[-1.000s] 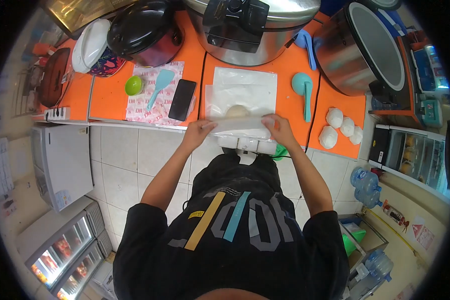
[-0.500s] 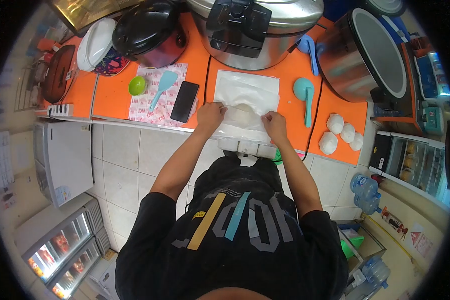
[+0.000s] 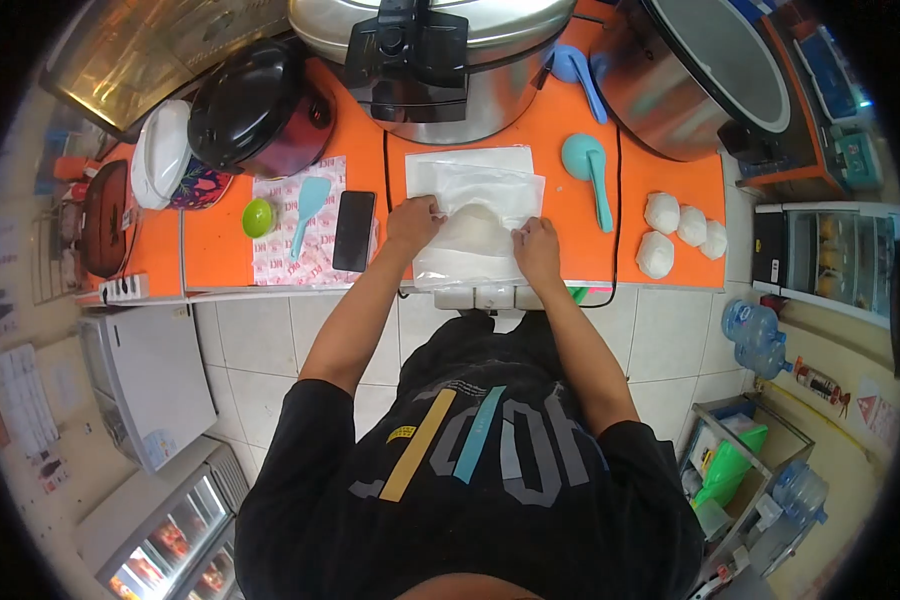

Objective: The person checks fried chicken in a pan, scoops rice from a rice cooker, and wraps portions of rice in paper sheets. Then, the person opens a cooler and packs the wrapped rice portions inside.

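Note:
A pale rounded mound (image 3: 475, 226) lies under thin white paper (image 3: 470, 265) near the front edge of the orange table. My left hand (image 3: 415, 222) is closed on the paper's left side, thumb and fingers pressed together. On the right side of the mound, my right hand (image 3: 537, 246) pinches the paper's other edge. More white sheets (image 3: 510, 157) are layered beneath and behind. The mound shows only faintly through the paper.
Left of the paper are a phone (image 3: 354, 231), a light blue spatula (image 3: 311, 200) and a green cup (image 3: 259, 217). To the right lie a teal scoop (image 3: 587, 160) and several white wrapped balls (image 3: 656, 254). A big steel cooker (image 3: 490, 90) stands behind.
The paper, earlier lifted across the front of the mound, now lies over it. Both hands have lowered to its sides. The camera view has shifted.

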A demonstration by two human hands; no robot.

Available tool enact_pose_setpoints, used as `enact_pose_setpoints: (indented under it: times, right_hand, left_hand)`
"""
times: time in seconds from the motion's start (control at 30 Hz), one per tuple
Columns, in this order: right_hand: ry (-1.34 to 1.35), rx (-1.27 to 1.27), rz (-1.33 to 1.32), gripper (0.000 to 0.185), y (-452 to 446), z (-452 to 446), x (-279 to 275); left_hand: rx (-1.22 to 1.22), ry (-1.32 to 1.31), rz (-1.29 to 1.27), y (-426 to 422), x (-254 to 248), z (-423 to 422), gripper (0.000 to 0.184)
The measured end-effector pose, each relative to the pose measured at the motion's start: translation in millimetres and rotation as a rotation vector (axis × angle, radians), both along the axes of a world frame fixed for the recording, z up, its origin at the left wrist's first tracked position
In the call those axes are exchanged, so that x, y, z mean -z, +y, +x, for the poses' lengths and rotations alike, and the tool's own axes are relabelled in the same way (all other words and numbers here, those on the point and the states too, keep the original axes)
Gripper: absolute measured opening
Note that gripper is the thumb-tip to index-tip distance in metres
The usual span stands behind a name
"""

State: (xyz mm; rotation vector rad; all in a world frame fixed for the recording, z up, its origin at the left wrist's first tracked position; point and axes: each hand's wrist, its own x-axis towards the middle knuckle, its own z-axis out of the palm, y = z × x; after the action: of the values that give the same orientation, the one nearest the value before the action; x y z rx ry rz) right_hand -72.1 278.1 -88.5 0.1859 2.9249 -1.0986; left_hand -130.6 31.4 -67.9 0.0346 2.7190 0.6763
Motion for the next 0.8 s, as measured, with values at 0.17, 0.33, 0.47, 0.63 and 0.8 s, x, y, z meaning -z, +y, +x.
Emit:
enact_pose_setpoints:
  times: [0.17,0.33,0.47,0.63,0.8]
  right_hand:
    - [0.042,0.067,0.030,0.016,-7,-11,0]
    - [0.377,-0.015,0.167,0.013,-19,-4,-29]
    - [0.171,-0.078,-0.089,0.024,-35,24,-26]
    - [0.252,-0.151,-0.024,0.040,-42,31,-5]
    - [0.232,-0.135,0.027,0.040,-39,20,1]
  left_hand:
    - [0.000,-0.019,0.008,-3,-16,2,0.029]
    - [0.197,0.344,0.119,1,-6,3,0.018]
    - [0.047,0.181,0.335,19,-15,40,0.019]
    - [-0.111,0.312,0.472,28,12,70,0.027]
    - [-0.026,0.438,0.293,25,21,74,0.031]
